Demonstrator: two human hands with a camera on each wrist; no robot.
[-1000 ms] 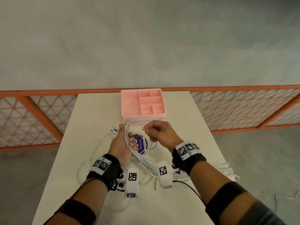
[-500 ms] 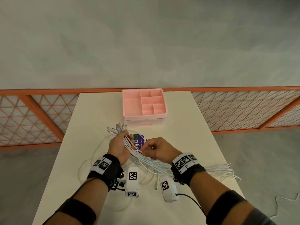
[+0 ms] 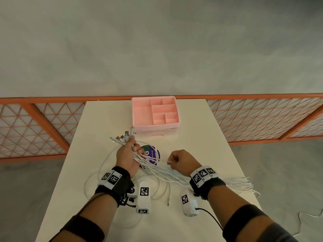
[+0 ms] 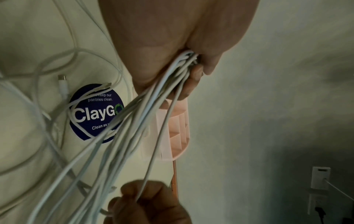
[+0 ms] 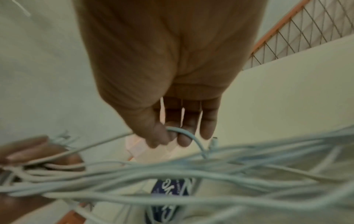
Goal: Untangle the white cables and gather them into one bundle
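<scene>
My left hand (image 3: 128,154) grips a bundle of several white cables (image 3: 157,169) (image 4: 153,98) near their plug ends (image 3: 123,137), which fan out past the fingers. The strands run down to the right under my right wrist and hang over the table's right edge (image 3: 244,185). My right hand (image 3: 180,162) is to the right of the left one and pinches a single white cable (image 5: 178,130) between thumb and fingers (image 4: 141,195). More loose white cable (image 3: 97,173) loops on the table around my left wrist.
A pink compartment tray (image 3: 155,113) stands at the table's far end, just beyond the plug ends. A round purple sticker (image 3: 152,155) lies on the white table (image 3: 201,137) under the cables. An orange mesh railing (image 3: 262,116) runs behind the table.
My right hand slid from the bundle by the left hand out to the right, drawing one cable along. The left hand kept its grip and barely moved.
</scene>
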